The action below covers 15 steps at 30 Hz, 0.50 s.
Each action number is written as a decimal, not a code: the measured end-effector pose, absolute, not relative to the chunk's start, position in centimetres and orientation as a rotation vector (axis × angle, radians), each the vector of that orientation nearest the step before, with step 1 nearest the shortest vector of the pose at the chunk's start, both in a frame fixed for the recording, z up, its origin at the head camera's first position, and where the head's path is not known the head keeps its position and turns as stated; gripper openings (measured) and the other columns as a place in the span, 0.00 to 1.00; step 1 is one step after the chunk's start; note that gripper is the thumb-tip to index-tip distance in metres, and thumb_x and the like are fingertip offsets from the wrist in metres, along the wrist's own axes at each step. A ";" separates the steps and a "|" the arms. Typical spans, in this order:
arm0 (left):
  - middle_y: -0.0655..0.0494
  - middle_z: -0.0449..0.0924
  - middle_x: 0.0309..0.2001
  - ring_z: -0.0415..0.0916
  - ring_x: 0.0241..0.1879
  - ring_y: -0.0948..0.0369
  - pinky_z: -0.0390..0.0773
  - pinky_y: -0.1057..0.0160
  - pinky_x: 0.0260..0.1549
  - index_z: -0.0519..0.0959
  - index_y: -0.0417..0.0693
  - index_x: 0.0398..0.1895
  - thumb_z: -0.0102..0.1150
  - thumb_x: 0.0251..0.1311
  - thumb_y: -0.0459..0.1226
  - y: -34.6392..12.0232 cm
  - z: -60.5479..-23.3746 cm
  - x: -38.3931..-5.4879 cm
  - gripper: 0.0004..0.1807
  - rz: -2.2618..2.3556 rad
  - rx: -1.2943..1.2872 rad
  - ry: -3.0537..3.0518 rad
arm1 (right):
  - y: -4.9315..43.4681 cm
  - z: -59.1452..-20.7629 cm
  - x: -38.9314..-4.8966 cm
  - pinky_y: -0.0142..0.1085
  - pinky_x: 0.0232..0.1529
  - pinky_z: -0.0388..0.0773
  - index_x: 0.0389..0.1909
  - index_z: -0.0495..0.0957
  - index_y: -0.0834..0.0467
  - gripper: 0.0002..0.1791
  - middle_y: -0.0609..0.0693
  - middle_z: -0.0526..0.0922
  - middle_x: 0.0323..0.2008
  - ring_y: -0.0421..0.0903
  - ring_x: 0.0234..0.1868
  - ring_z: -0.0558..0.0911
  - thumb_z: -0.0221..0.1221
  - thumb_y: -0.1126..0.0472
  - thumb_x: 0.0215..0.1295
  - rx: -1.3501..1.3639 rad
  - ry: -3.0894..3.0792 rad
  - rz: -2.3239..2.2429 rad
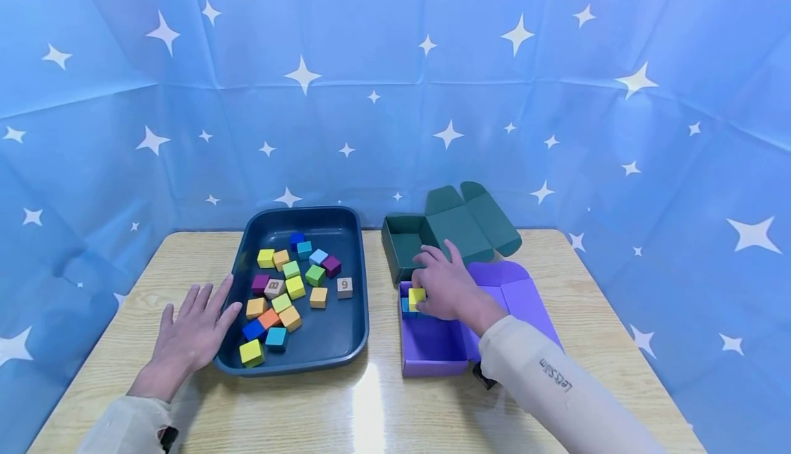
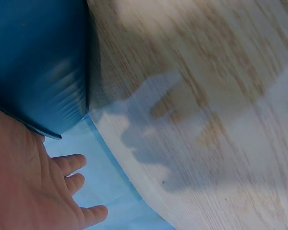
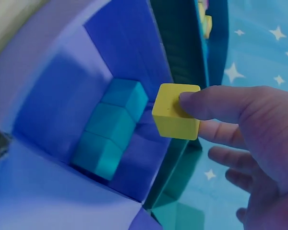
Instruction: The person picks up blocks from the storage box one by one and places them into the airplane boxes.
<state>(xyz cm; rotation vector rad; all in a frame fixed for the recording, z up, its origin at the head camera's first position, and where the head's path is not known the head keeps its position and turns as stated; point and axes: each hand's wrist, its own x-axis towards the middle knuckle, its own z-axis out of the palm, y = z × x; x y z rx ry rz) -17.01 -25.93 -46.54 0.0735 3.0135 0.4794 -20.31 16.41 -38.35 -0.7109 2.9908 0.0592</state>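
Observation:
My right hand (image 1: 450,288) pinches a yellow cube (image 3: 175,117) between thumb and fingers, held above the open purple box (image 1: 434,369). Inside that box three teal-blue cubes (image 3: 110,125) sit in a row against each other, seen best in the right wrist view. At the left, my left hand (image 1: 194,334) lies with fingers extended along the side of the dark blue tray (image 1: 296,367), holding nothing. Several colored cubes (image 1: 295,287) are scattered in the tray, among them two wooden ones with printed characters, one a wooden cube (image 1: 345,288) on the right side.
Behind the purple box stands an open dark green box (image 1: 404,234), its lid (image 1: 469,227) folded out to the right. The purple lid (image 1: 525,296) also spreads right. A wooden table (image 1: 309,413) carries everything, with a blue star-patterned cloth (image 1: 395,42) hanging around it.

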 end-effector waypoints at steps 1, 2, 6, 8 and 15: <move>0.28 0.43 0.74 0.34 0.74 0.32 0.30 0.22 0.63 0.35 0.60 0.79 0.21 0.70 0.65 -25.9 -46.5 -17.0 0.40 0.478 0.075 3.014 | 16.4 -38.5 -20.2 0.63 0.75 0.39 0.35 0.84 0.47 0.11 0.51 0.72 0.65 0.55 0.76 0.57 0.70 0.48 0.53 -0.710 2.984 0.071; 0.28 0.43 0.74 0.35 0.74 0.32 0.30 0.22 0.63 0.35 0.60 0.79 0.21 0.70 0.65 -25.9 -46.5 -17.0 0.40 0.478 0.075 3.015 | 16.4 -38.6 -20.2 0.63 0.75 0.38 0.35 0.84 0.47 0.12 0.51 0.72 0.65 0.55 0.76 0.57 0.70 0.48 0.53 -0.713 2.981 0.070; 0.28 0.43 0.75 0.35 0.74 0.32 0.30 0.22 0.63 0.35 0.60 0.79 0.21 0.70 0.65 -25.9 -46.6 -17.0 0.40 0.483 0.075 3.012 | 16.3 -39.1 -19.8 0.63 0.75 0.40 0.36 0.85 0.47 0.12 0.50 0.73 0.64 0.55 0.75 0.58 0.71 0.48 0.52 -0.734 2.980 0.092; 0.28 0.43 0.75 0.34 0.74 0.32 0.29 0.22 0.63 0.35 0.60 0.79 0.21 0.70 0.65 -25.9 -46.6 -17.0 0.40 0.489 0.073 3.010 | 16.3 -39.4 -19.7 0.63 0.75 0.41 0.36 0.85 0.46 0.12 0.50 0.73 0.64 0.54 0.75 0.58 0.71 0.48 0.52 -0.741 2.980 0.103; 0.28 0.43 0.75 0.34 0.74 0.32 0.30 0.22 0.63 0.35 0.60 0.79 0.21 0.71 0.65 -26.0 -46.6 -17.0 0.39 0.492 0.071 3.009 | 16.2 -40.8 -19.5 0.62 0.75 0.40 0.37 0.86 0.44 0.11 0.49 0.73 0.65 0.53 0.75 0.58 0.70 0.48 0.53 -0.741 2.965 0.098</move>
